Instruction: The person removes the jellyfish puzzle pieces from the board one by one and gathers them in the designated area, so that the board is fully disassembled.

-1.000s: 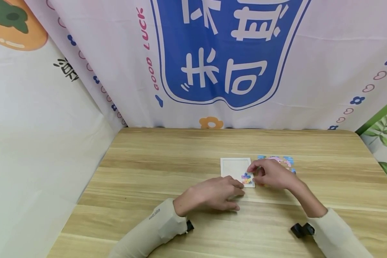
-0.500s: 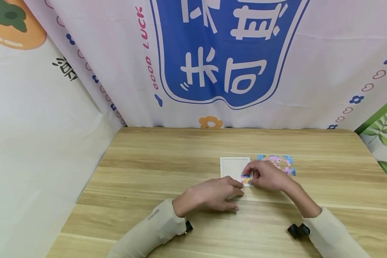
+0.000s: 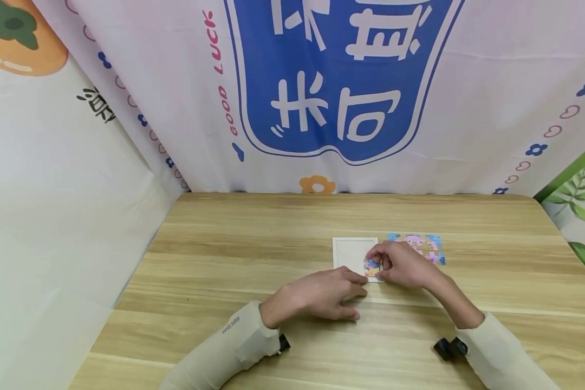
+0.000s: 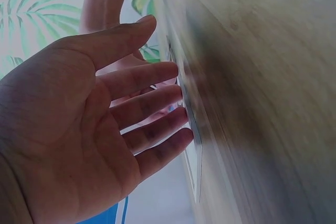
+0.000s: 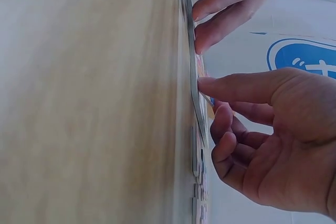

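A white square puzzle tray (image 3: 349,250) lies on the table, with a few colourful joined pieces in its near right corner. There my right hand (image 3: 403,264) pinches a small puzzle piece (image 5: 208,98) between thumb and fingers; in the right wrist view the piece looks tilted and is mostly hidden. My left hand (image 3: 325,293) rests at the tray's near edge with its fingers fairly straight. In the left wrist view its fingertips (image 4: 181,115) touch the tray's rim, and the palm holds nothing.
Several loose pink and blue puzzle pieces (image 3: 434,244) lie just right of the tray, partly behind my right hand. The wooden table (image 3: 253,233) ends at a printed cloth (image 3: 273,173) at the back.
My right hand has moved left from beside the tray to over its near right corner, uncovering more loose pieces. The left hand has stayed in place.
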Demonstrator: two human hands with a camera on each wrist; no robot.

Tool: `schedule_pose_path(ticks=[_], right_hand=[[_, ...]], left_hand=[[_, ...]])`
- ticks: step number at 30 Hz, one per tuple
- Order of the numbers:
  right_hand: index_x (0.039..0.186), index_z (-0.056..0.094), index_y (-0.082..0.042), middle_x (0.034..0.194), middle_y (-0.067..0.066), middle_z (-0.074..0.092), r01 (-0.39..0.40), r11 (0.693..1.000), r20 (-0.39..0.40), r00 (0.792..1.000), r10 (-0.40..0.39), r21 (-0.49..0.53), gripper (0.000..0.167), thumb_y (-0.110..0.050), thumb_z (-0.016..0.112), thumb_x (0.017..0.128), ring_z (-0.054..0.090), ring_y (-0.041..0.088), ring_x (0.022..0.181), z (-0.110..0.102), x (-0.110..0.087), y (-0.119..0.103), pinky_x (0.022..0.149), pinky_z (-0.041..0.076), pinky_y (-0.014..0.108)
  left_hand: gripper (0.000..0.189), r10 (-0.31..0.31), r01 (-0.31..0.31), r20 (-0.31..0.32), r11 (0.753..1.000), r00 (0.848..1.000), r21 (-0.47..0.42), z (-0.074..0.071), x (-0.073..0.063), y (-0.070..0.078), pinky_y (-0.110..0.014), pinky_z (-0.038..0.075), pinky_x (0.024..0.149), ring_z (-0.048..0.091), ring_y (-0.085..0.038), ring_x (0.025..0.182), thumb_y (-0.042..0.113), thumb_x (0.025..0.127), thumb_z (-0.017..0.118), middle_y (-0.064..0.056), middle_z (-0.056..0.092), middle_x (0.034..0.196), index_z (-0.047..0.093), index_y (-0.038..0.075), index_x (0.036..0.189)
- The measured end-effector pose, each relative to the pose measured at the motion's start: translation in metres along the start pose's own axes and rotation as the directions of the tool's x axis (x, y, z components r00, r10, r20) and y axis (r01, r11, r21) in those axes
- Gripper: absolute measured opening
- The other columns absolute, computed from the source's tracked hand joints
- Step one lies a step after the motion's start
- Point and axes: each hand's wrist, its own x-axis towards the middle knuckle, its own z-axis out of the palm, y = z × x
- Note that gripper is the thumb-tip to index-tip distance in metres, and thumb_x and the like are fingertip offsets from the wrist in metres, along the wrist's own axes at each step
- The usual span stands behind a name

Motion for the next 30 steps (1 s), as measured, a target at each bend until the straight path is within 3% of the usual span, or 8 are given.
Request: schedule_pose_path(ticks=[11, 30], right_hand=[[0.112, 0.071, -0.010, 0.086, -0.002, 0.065, 0.030, 0.999, 0.006, 1.000, -0.030, 0.013, 0.023, 0.004, 0.071, 0.093, 0.055, 0.008, 0.075, 0.001, 0.000, 0.003, 0.068, 0.047, 0.022], [0.118, 0.072, -0.005, 0.097, 0.003, 0.068, -0.015, 0.989, 0.028, 1.000, 0.010, 0.147, 0.018, -0.002, 0.066, 0.100, 0.058, 0.012, 0.081, -0.009, -0.009, 0.014, 0.069, 0.051, 0.023]], left_hand=[[0.052, -0.015, 0.015, -0.007, 1.000, 1.000, 0.010, 0.002, -0.004, 0.001, -0.027, 0.041, 0.125, 0.046, -0.017, 0.154, 0.044, 0.105, 0.070, -0.002, 0.050, 0.167, 0.066, 0.016, 0.148], [0.053, -0.023, 0.023, 0.011, 1.000, 1.000, -0.005, 0.002, -0.005, 0.002, -0.027, 0.039, 0.126, 0.042, -0.015, 0.156, 0.045, 0.105, 0.069, 0.000, 0.047, 0.169, 0.065, 0.017, 0.150]])
